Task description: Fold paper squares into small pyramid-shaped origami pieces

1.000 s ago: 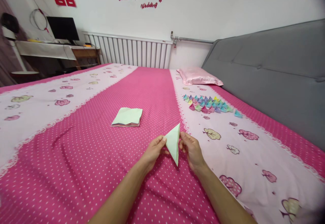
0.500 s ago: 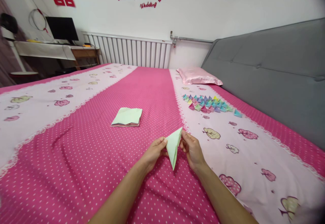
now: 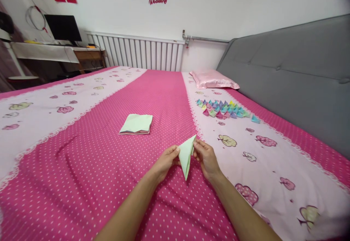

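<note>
A pale green paper triangle (image 3: 186,155) is held upright between both hands just above the pink dotted bedspread (image 3: 109,168). My left hand (image 3: 165,162) pinches its left edge and my right hand (image 3: 207,159) pinches its right edge near the top corner. A stack of square paper sheets (image 3: 136,124), pale green on top, lies on the bed ahead and to the left. Several small folded paper pieces (image 3: 224,109) in mixed pastel colours sit in rows to the right, on the pale strip of the cover.
A pink satin pillow (image 3: 213,80) lies at the far end by the grey padded headboard (image 3: 295,77) along the right. A white radiator (image 3: 142,55) lines the far wall. A desk with a dark monitor (image 3: 63,27) stands at the far left.
The triangle has tilted and narrowed as the hands fold it closer together. The camera view has shifted slightly downward.
</note>
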A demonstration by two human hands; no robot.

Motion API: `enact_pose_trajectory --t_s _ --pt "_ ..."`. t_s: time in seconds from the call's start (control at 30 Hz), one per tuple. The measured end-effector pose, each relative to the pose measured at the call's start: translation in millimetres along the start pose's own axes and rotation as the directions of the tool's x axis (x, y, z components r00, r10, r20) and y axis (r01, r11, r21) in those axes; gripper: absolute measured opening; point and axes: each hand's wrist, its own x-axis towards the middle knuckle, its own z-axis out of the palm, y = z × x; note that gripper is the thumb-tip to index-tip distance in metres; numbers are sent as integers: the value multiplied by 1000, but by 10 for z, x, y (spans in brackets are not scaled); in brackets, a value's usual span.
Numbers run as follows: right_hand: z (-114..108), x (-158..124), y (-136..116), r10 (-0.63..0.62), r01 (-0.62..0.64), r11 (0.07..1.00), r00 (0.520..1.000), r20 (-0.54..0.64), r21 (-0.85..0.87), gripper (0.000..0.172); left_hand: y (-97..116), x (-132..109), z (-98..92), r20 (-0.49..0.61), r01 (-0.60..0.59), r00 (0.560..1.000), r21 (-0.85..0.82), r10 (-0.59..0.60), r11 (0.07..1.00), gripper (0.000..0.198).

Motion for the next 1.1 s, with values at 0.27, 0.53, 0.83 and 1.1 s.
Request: enact_pose_trajectory --t_s 0.27,0.53,0.83,1.1 --pt "61 -62 -35 -26 26 1000 985 169 3 23 6 0 30 -55 27 998 -49 -30 998 29" --pt "25 -44 7 -4 8 1000 987 161 -24 28 62 -16 54 -36 39 998 -81 -42 996 27" --pt "14 -35 25 -5 11 999 991 133 -46 24 16 5 28 -1 19 1000 -82 -19 996 24" --pt "39 -33 1 -96 117 988 978 185 -105 25 -28 36 0 -94 -47 995 -50 42 998 27"
